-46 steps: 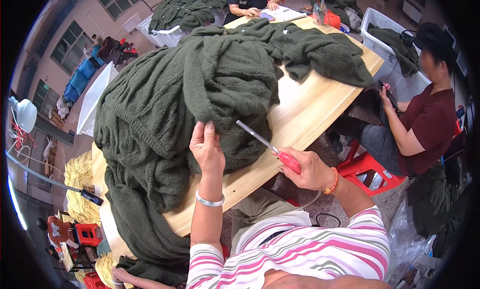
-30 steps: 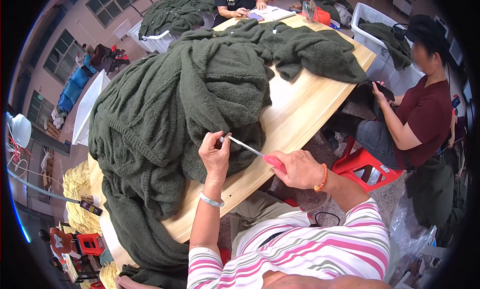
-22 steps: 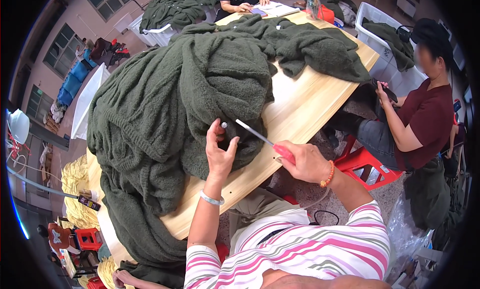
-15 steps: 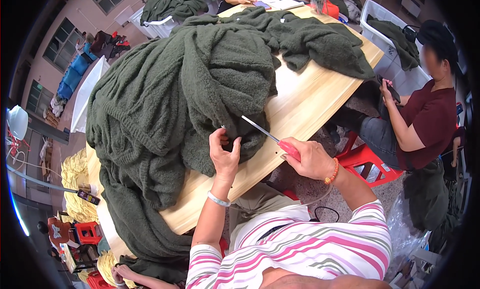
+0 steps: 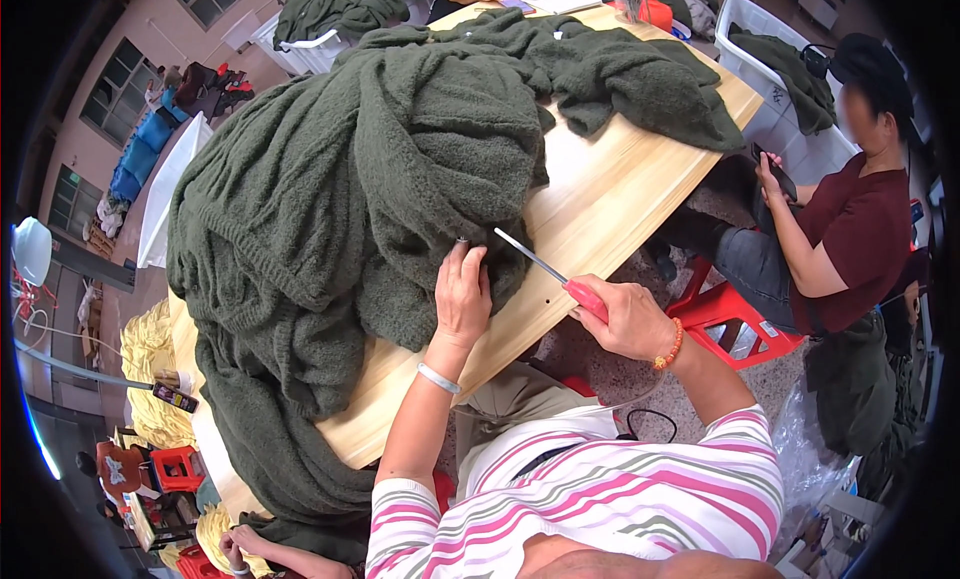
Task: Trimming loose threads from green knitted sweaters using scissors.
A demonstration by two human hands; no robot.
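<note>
A large heap of dark green knit garments (image 5: 270, 199) covers the left and middle of the wooden table. My left hand (image 5: 463, 294) is at the heap's near right side, its fingers closed together on the fabric. A tiny pale thing (image 5: 461, 240) shows at its fingertips, too small to name. My right hand (image 5: 628, 321) grips a screwdriver-like tool (image 5: 585, 298) by its red handle. The tool's thin metal shaft slants up to the left, and its whitish tip is just right of my left fingertips, close to the fabric.
The pale wooden table (image 5: 590, 214) runs to the far right, with more green garments (image 5: 640, 79) on it. At right a person (image 5: 850, 229) sits on a red stool (image 5: 735, 324). White bins (image 5: 765, 79) stand beyond. Yellow cloth (image 5: 150, 369) hangs at left.
My left hand has moved slightly right and up onto the fabric; its fingers, curled with the thumb apart before, are now together. The tool stays in my right hand, moved slightly right.
</note>
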